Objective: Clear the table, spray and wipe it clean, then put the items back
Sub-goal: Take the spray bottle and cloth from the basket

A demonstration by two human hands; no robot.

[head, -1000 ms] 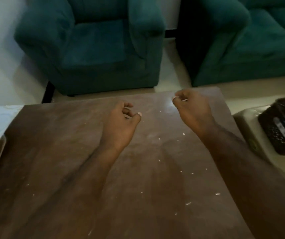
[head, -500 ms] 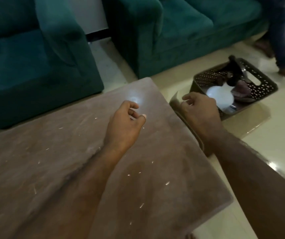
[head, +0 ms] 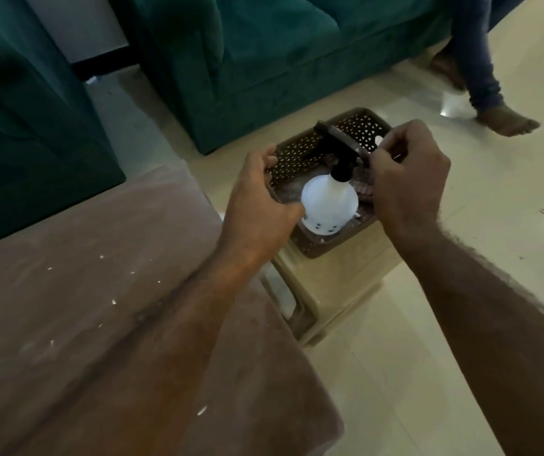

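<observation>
The brown table (head: 76, 324), dotted with small white scraps, fills the lower left. To its right a brown perforated basket (head: 300, 153) sits on a beige stool (head: 336, 291). In the basket stands a white spray bottle (head: 328, 202) with a black trigger head. My left hand (head: 257, 199) hovers over the basket's left rim with loosely curled fingers, its thumb against the bottle's side. My right hand (head: 408, 179) is at the bottle's right, its curled fingertips meeting at the end of the trigger head. Whether they grip it is hidden.
A teal armchair (head: 23, 126) stands behind the table and a teal sofa (head: 264, 44) behind the basket. Another person's leg and bare foot (head: 507, 123) are on the cream tiled floor at the upper right. Other items lie in the basket under the bottle.
My view has swung right from the table to the basket. Both hands have left the tabletop and moved over the basket, either side of the spray bottle.
</observation>
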